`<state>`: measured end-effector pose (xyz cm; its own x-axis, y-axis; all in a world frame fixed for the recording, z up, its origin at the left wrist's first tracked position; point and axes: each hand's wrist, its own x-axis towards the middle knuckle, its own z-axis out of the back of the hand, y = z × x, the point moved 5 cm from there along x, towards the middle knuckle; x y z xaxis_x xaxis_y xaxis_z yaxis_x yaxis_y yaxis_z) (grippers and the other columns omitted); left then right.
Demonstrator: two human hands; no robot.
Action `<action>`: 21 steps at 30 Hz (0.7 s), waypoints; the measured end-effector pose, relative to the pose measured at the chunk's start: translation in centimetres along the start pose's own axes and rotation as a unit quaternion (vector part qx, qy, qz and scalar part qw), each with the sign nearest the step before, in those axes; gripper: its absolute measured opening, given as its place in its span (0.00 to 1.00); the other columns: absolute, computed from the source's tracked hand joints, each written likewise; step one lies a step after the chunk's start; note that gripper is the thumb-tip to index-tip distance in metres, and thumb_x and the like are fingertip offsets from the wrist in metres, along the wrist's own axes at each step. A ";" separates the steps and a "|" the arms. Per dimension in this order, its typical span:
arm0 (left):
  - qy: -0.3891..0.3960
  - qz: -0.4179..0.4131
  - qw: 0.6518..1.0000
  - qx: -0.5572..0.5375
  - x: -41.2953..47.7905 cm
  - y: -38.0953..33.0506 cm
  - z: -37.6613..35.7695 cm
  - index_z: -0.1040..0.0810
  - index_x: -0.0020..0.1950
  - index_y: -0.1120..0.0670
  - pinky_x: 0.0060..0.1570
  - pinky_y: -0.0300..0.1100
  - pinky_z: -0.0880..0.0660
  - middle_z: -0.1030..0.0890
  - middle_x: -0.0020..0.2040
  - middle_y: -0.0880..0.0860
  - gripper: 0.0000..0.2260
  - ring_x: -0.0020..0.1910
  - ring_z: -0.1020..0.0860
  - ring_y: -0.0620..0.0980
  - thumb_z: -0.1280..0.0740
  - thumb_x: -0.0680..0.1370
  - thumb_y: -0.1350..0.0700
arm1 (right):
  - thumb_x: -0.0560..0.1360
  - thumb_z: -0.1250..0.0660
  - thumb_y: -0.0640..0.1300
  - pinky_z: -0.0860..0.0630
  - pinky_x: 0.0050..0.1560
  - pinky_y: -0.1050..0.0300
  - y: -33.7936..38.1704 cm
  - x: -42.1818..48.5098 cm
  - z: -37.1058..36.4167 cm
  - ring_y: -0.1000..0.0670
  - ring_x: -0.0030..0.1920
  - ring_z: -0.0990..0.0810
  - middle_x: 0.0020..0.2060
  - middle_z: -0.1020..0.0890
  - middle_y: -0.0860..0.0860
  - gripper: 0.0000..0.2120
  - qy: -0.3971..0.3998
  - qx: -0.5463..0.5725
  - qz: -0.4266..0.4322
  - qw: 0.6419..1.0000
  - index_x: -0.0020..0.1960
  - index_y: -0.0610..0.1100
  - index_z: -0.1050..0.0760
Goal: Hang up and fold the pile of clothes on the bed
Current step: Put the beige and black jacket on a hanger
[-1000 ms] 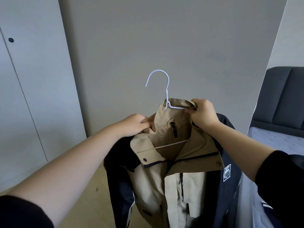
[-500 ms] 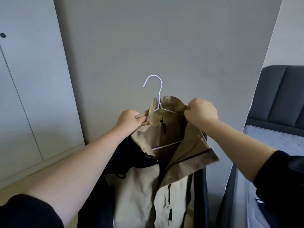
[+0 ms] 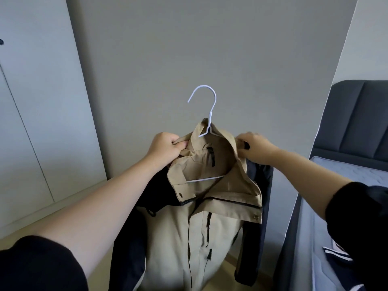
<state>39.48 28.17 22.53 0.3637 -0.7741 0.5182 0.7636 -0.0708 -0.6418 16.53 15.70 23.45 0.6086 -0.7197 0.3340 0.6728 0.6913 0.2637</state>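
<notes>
A beige jacket [image 3: 201, 227] with dark navy sleeves hangs in front of me on a white wire hanger [image 3: 206, 108], whose hook stands free above the collar. My left hand [image 3: 165, 149] grips the left side of the collar. On the other side, my right hand [image 3: 255, 147] pinches the collar's right edge. The hanger's lower bar shows inside the open neck. The jacket's lower part runs out of the frame.
A grey wall [image 3: 210, 49] stands straight ahead, with white wardrobe doors [image 3: 31, 101] to the left. At the right is a bed [image 3: 346, 185] with a dark padded headboard [image 3: 361, 118]. A navy striped garment [image 3: 336, 255] lies on the mattress's near part.
The jacket and hanger rose a little and the view shifted right. My right hand slid from the hanger's neck out to the collar's right edge. My left hand kept its grip.
</notes>
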 end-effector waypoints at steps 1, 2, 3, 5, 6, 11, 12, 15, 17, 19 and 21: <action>-0.005 -0.009 1.000 0.009 0.2 -0.5 -0.2 0.37 0.26 0.56 0.33 0.43 0.42 0.36 0.27 0.53 0.20 0.29 0.37 0.50 0.32 0.75 0.58 | 0.76 0.35 0.41 0.29 0.49 0.52 -0.2 0.0 -0.2 0.42 0.50 0.25 0.43 0.23 0.47 0.03 0.006 0.027 -0.013 1.000 0.45 0.42 0.24; -0.013 -0.024 0.999 0.028 0.4 -1.1 -0.4 0.34 0.27 0.59 0.33 0.44 0.40 0.34 0.29 0.54 0.18 0.30 0.35 0.51 0.32 0.75 0.58 | 0.76 0.35 0.42 0.32 0.42 0.53 -0.2 -0.1 0.1 0.43 0.43 0.26 0.35 0.25 0.48 0.10 -0.027 0.061 -0.033 0.997 0.36 0.43 0.28; -0.022 -0.044 0.997 0.057 0.6 -1.9 -0.6 0.31 0.29 0.61 0.34 0.45 0.38 0.32 0.30 0.54 0.17 0.32 0.33 0.53 0.33 0.75 0.57 | 0.77 0.36 0.43 0.34 0.38 0.54 -0.5 0.0 0.3 0.44 0.39 0.28 0.31 0.28 0.48 0.16 -0.072 0.092 -0.052 0.992 0.31 0.44 0.33; -0.047 -0.085 0.987 0.127 1.2 -3.5 -0.8 0.31 0.31 0.61 0.34 0.46 0.38 0.33 0.33 0.53 0.17 0.34 0.31 0.55 0.34 0.77 0.54 | 0.77 0.36 0.44 0.36 0.37 0.55 -0.9 -0.3 1.5 0.43 0.38 0.28 0.30 0.28 0.47 0.19 -0.162 0.125 -0.103 0.974 0.29 0.45 0.36; -0.062 -0.104 0.980 0.158 1.6 -4.4 -0.8 0.32 0.32 0.60 0.33 0.45 0.40 0.33 0.34 0.52 0.17 0.34 0.32 0.55 0.35 0.77 0.53 | 0.78 0.37 0.44 0.35 0.38 0.54 -0.8 -0.6 2.4 0.42 0.39 0.27 0.31 0.27 0.46 0.18 -0.193 0.127 -0.120 0.965 0.30 0.45 0.36; -0.110 -0.162 0.958 0.210 4.2 -9.7 0.2 0.32 0.36 0.55 0.34 0.44 0.41 0.29 0.37 0.53 0.15 0.36 0.31 0.54 0.39 0.80 0.49 | 0.76 0.39 0.41 0.29 0.50 0.47 -0.8 -2.5 8.6 0.37 0.43 0.24 0.37 0.21 0.43 0.09 -0.325 0.118 -0.145 0.927 0.38 0.42 0.27; -0.103 -0.182 0.954 0.217 4.6 -11.1 0.4 0.32 0.38 0.56 0.34 0.44 0.40 0.27 0.38 0.54 0.14 0.37 0.30 0.54 0.40 0.80 0.51 | 0.76 0.38 0.41 0.29 0.52 0.47 -0.9 -3.2 10.4 0.38 0.44 0.24 0.36 0.21 0.45 0.08 -0.355 0.120 -0.152 0.915 0.38 0.42 0.27; -0.084 -0.227 0.943 0.229 5.6 -15.6 1.3 0.29 0.44 0.59 0.37 0.47 0.36 0.23 0.44 0.58 0.09 0.43 0.26 0.59 0.42 0.81 0.55 | 0.75 0.36 0.41 0.29 0.56 0.46 -0.9 -5.3 15.9 0.40 0.46 0.23 0.40 0.18 0.45 0.05 -0.439 0.132 -0.148 0.876 0.40 0.44 0.25; -0.112 -0.229 0.939 0.232 5.7 -19.2 2.4 0.30 0.43 0.58 0.36 0.46 0.38 0.24 0.44 0.58 0.09 0.42 0.26 0.59 0.42 0.81 0.55 | 0.75 0.35 0.41 0.29 0.56 0.46 -0.7 -6.9 19.5 0.42 0.45 0.22 0.41 0.17 0.46 0.04 -0.477 0.129 -0.135 0.859 0.41 0.43 0.24; -0.154 -0.237 0.933 0.223 5.0 -23.4 3.7 0.32 0.41 0.56 0.36 0.45 0.39 0.25 0.42 0.57 0.09 0.40 0.28 0.57 0.42 0.79 0.55 | 0.74 0.35 0.40 0.28 0.55 0.47 -0.4 -8.7 23.3 0.42 0.45 0.22 0.41 0.17 0.46 0.03 -0.505 0.127 -0.123 0.845 0.42 0.43 0.24; -0.190 -0.258 0.922 0.217 3.9 -28.0 4.8 0.32 0.40 0.55 0.36 0.45 0.38 0.25 0.42 0.56 0.07 0.39 0.28 0.58 0.42 0.78 0.55 | 0.74 0.36 0.41 0.29 0.53 0.49 -0.4 -10.9 27.3 0.41 0.46 0.23 0.42 0.17 0.46 0.04 -0.532 0.117 -0.126 0.829 0.41 0.46 0.26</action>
<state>22.09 30.12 45.24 -0.0102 -0.4258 0.9048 0.9989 -0.0458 -0.0103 -1.82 25.03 44.38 -0.3383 -0.4657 0.8177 0.5457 0.6108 0.5737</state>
